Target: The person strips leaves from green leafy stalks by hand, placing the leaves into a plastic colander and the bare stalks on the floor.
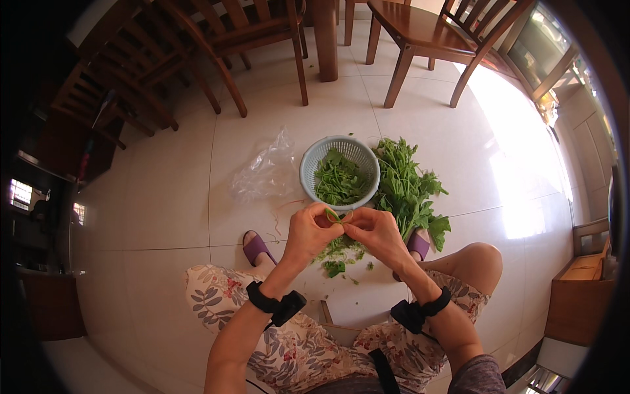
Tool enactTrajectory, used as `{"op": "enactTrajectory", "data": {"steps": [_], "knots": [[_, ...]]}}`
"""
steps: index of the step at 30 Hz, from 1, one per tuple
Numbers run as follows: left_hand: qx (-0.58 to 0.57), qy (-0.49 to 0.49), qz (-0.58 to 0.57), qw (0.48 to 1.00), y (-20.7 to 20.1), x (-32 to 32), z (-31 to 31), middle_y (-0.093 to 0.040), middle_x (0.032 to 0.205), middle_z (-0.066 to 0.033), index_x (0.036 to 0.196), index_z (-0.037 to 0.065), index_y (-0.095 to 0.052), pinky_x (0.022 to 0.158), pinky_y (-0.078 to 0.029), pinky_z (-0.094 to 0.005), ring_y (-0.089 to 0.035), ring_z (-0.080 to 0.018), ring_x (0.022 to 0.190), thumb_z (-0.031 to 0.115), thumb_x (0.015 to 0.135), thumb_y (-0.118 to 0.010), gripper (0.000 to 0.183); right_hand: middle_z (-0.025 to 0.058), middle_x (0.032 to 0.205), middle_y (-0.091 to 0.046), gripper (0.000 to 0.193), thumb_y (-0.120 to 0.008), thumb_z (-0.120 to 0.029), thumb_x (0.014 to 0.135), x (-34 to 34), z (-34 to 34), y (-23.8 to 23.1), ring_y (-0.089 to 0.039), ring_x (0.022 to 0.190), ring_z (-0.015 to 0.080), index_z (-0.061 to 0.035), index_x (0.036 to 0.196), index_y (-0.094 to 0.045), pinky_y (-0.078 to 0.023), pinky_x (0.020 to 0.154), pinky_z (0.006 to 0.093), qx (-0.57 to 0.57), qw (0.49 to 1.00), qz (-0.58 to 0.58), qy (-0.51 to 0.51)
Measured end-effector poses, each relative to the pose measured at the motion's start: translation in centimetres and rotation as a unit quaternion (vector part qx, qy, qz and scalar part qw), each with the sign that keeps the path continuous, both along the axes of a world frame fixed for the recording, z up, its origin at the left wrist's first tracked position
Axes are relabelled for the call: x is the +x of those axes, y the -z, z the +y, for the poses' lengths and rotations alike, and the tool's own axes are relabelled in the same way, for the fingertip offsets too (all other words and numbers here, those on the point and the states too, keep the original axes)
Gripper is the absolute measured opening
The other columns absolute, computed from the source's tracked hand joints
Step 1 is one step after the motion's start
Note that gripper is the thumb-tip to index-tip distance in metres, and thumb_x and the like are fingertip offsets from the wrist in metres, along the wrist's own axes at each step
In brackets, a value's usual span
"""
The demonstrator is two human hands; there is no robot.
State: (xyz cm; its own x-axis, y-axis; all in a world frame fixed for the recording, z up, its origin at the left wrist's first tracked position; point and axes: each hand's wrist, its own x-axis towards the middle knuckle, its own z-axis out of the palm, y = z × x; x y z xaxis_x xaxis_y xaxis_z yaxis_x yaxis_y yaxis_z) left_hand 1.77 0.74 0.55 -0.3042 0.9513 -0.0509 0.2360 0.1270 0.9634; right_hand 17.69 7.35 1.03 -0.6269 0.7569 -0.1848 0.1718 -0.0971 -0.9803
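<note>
The work area is a pale tiled floor (152,197), with the person seated low over it, knees apart. On it, the largest item is a loose heap of leafy greens (403,178), lying against the right side of a grey-blue plastic basket (319,153). The basket stands upright and contains a smaller portion of leaves and stems. A clear plastic bag (266,173) lies crumpled to its left. Both hands meet in front of the basket's near rim. The left hand (311,230) is nearly closed, thumb and fingertips pinching one side of a small green piece (333,215); the right hand (375,231) is curled likewise, its pinch at the other side. The exact contact is partly hidden by the fingers. Below the hands lie leaf scraps (335,268). The step in hand appears to be two-handed picking or stripping of this piece. The next move, as judged, calls for a firm left pinch, a light right-hand pull away from it, and fingertips close together so that the tender part is not crushed.
</note>
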Motion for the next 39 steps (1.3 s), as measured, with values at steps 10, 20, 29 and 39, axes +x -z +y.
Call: {"op": "enactTrajectory", "data": {"steps": [10, 20, 29, 39], "knots": [[-0.118, 0.013, -0.148, 0.982, -0.4, -0.6, 0.1, -0.055, 0.067, 0.0012, 0.073, 0.003, -0.056, 0.054, -0.041, -0.0214, -0.051, -0.0055, 0.06, 0.005, 0.074, -0.061, 0.006, 0.0024, 0.077, -0.066, 0.018, -0.064, -0.011, 0.084, -0.1, -0.1, -0.2, -0.055, 0.067, 0.0026, 0.0049, 0.092, -0.063, -0.041, 0.057, 0.0174, -0.036, 0.998, -0.017, 0.047], [-0.116, 0.007, -0.377, 0.919, -0.6, -1.7, -0.2, -0.061, 0.077, -0.0021, 0.084, 0.005, -0.059, 0.059, -0.044, -0.0211, -0.056, -0.0077, 0.064, 0.009, 0.081, -0.058, 0.005, 0.0046, 0.081, -0.068, 0.021, -0.062, -0.021, 0.088, 0.3, 0.5, 0.0, -0.055, 0.067, 0.0035, -0.0003, 0.09, -0.064, -0.042, 0.061, 0.0182, -0.158, 0.986, 0.034, 0.052], [-0.128, 0.018, -0.482, 0.867, -0.7, -3.3, -0.3, -0.06, 0.082, -0.0053, 0.084, 0.006, -0.057, 0.063, -0.047, -0.0214, -0.054, -0.0106, 0.067, 0.009, 0.08, -0.059, 0.006, 0.0048, 0.078, -0.068, 0.02, -0.061, -0.02, 0.088, 0.2, 0.5, 0.5, -0.054, 0.067, 0.0031, -0.0007, 0.09, -0.064, -0.042, 0.061, 0.018, -0.142, 0.988, 0.028, 0.057], [-0.053, -0.046, -0.377, 0.924, -2.9, -4.3, -0.3, -0.059, 0.077, -0.0042, 0.081, 0.005, -0.057, 0.061, -0.047, -0.0222, -0.057, -0.0109, 0.066, 0.009, 0.081, -0.056, 0.004, 0.0046, 0.083, -0.068, 0.023, -0.061, -0.026, 0.09, 0.6, 0.8, 0.5, -0.057, 0.071, 0.0038, -0.0036, 0.094, -0.064, -0.043, 0.066, 0.0198, -0.19, 0.98, 0.034, 0.055]]}}
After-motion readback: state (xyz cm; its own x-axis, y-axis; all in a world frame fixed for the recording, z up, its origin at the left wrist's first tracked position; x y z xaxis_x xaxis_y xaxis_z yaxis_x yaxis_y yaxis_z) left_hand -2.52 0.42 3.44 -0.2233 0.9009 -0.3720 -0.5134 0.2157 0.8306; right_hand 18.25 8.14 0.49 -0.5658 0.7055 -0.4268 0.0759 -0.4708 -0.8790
